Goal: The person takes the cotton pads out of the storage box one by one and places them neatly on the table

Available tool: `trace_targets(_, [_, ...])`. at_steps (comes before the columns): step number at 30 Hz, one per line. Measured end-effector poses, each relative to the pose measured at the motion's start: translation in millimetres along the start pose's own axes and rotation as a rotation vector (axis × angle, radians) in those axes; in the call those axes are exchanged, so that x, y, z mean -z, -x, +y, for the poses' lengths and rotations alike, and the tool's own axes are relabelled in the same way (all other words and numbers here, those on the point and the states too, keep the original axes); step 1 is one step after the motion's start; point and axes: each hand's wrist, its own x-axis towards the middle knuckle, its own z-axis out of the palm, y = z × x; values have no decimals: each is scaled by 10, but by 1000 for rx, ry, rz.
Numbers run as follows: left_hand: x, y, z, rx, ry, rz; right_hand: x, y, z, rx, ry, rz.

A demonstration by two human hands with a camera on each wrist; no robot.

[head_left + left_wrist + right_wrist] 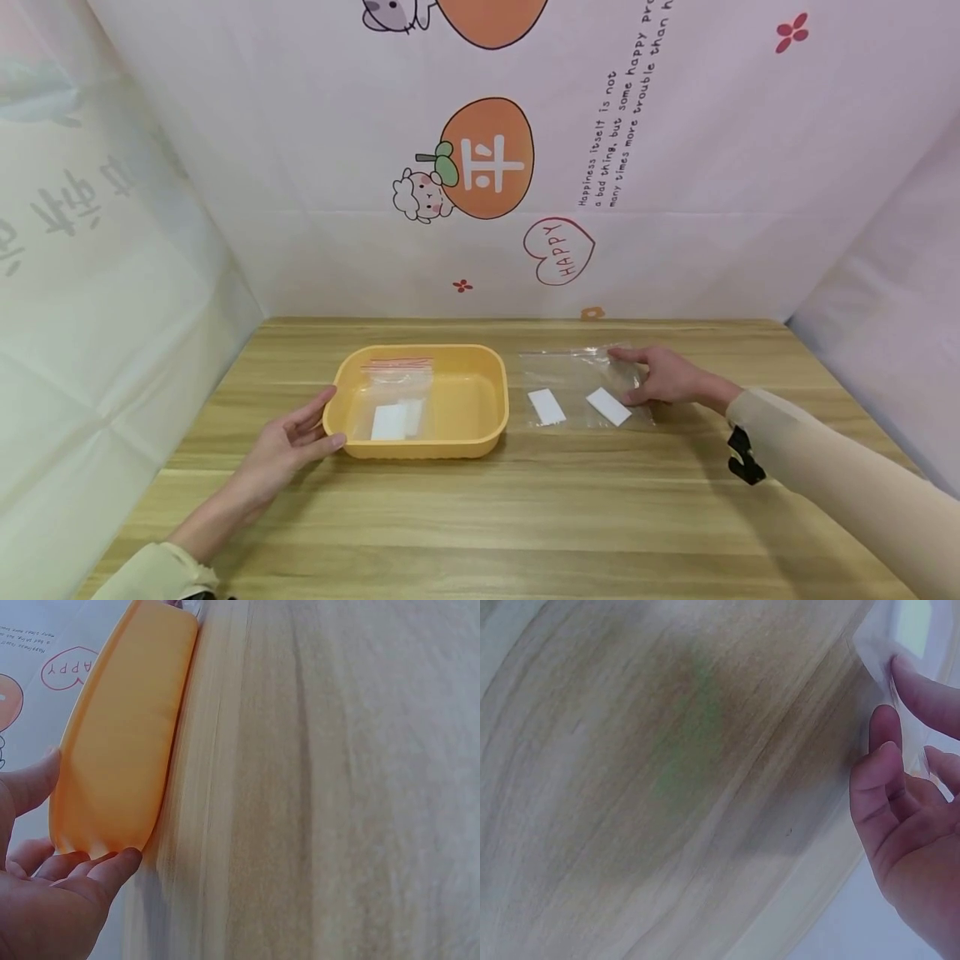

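Note:
A yellow plastic tray (468, 448) stands left of centre, its left end held by my left hand (281, 450). The left wrist view shows the thumb at the rim and the fingers (120, 871) along the tray's end wall. Inside the tray lie clear zip bags (381, 392) with red zip lines and white pieces (388, 422). To the right, my right hand (670, 377) grips the right edge of a clear zip bag (566, 375), which holds two white rectangular pieces (547, 406). In the right wrist view, the thumb (922, 694) presses on the bag's film.
Both the tray and the bag are on a wood-grain table (480, 525). A printed white cloth (337, 208) rises behind the table's far edge, and more cloth hangs at the left and right sides. A black strap (745, 457) is around the right sleeve.

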Motion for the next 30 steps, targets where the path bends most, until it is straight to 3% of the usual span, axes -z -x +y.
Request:
trace_targets(14, [6, -4, -8, 7, 4, -1, 13, -2, 8, -68, 28, 3])
trace_targets(20, [7, -8, -4, 17, 2, -3, 40, 24, 4, -71, 106, 10])
trace_targets(26, [8, -4, -1, 16, 0, -2, 92, 81, -74, -138, 6, 5])
trace_targets(30, [9, -7, -2, 17, 0, 3, 104, 107, -164, -60, 90, 63])
